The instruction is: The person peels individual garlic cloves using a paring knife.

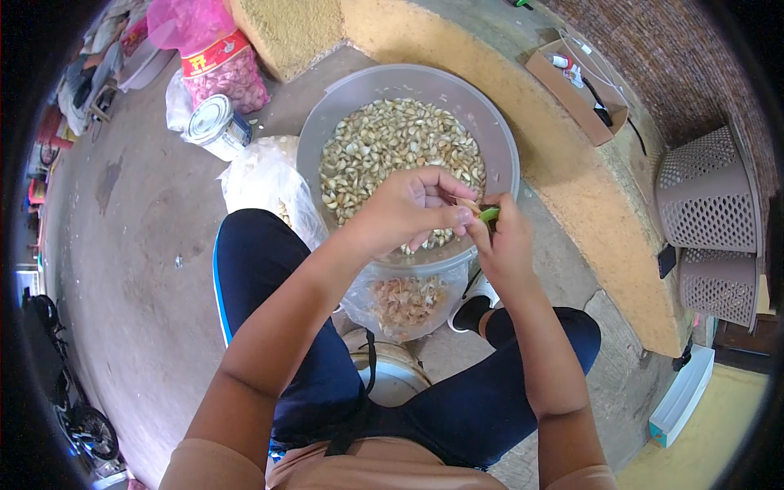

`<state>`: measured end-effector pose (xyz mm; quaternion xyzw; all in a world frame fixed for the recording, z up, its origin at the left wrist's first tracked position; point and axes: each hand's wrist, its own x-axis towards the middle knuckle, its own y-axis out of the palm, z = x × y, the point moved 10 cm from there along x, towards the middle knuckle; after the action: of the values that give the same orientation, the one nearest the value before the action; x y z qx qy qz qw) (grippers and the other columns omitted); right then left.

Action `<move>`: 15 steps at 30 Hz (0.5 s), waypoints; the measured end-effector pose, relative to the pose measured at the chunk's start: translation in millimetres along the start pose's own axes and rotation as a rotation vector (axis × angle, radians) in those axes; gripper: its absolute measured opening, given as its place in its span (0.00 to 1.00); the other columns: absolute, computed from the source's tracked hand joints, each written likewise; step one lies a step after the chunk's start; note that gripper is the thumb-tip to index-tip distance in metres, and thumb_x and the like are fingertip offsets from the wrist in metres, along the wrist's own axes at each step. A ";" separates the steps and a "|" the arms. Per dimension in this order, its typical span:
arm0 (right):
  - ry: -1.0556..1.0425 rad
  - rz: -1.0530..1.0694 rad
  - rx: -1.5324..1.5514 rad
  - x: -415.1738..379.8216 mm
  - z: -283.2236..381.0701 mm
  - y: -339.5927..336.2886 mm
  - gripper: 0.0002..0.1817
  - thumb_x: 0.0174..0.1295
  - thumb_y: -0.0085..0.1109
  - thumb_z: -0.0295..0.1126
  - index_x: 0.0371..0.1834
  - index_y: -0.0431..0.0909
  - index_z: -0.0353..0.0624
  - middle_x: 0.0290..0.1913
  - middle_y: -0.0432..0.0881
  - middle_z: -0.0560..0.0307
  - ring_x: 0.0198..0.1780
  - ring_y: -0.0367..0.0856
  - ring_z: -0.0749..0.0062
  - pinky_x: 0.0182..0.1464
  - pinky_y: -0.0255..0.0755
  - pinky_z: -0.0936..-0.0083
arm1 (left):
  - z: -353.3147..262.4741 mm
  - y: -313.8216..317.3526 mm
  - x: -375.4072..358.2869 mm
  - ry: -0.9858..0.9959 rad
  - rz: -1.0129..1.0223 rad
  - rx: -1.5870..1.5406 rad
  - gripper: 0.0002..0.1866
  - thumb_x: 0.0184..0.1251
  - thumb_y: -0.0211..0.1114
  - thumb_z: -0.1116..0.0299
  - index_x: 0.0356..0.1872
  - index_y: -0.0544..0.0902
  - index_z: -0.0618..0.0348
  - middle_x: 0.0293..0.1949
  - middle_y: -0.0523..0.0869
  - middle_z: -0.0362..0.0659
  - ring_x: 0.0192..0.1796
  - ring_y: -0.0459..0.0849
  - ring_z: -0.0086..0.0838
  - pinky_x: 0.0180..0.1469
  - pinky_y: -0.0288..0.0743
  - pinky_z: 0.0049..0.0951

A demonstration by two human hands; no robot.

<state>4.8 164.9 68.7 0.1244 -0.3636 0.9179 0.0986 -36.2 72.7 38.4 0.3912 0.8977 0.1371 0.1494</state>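
My left hand [415, 206] pinches a garlic clove [465, 206] between thumb and fingers, above the near right part of a wide grey basin [505, 139]. Against that clove, my right hand [506, 241] grips a small knife with a green handle [489, 215]; its blade is mostly hidden by the fingers. Many garlic cloves [400, 147] fill the basin, seemingly in water. Below the basin's near rim, a clear plastic bag [441, 322] holds papery garlic skins [407, 302]. A white plastic bag [265, 175] with cloves inside leans at the basin's left.
A metal can [219, 129] stands by a pink net sack [224, 73] at the upper left. On the raised yellow ledge [482, 90] lies a cardboard box [572, 94] with small items. Grey perforated baskets [706, 196] are at right. A motorcycle [77, 408] is at far left.
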 end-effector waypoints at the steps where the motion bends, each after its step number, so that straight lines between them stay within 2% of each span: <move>1: -0.010 -0.003 -0.008 -0.7 0.2 0.5 0.18 0.52 0.61 0.39 0.33 0.68 0.35 0.23 0.74 0.46 0.25 0.76 0.54 0.26 0.68 0.68 | 1.2 -1.3 0.1 -0.007 -0.004 0.013 0.13 0.55 0.60 0.74 0.42 0.74 0.67 0.28 0.81 0.46 0.19 0.73 0.14 0.12 0.58 0.11; 15: -0.014 -0.018 0.038 -0.9 -0.3 0.1 0.21 0.50 0.62 0.43 0.32 0.68 0.35 0.23 0.74 0.46 0.26 0.76 0.53 0.27 0.68 0.68 | 1.4 -3.7 -2.0 -0.031 -0.028 -0.016 0.11 0.56 0.60 0.72 0.39 0.75 0.66 0.26 0.81 0.43 0.14 0.68 0.12 0.12 0.56 0.11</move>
<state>5.6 165.0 68.1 0.1361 -0.3457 0.9228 0.1018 -36.8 69.0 36.1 0.3793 0.8997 0.1360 0.1681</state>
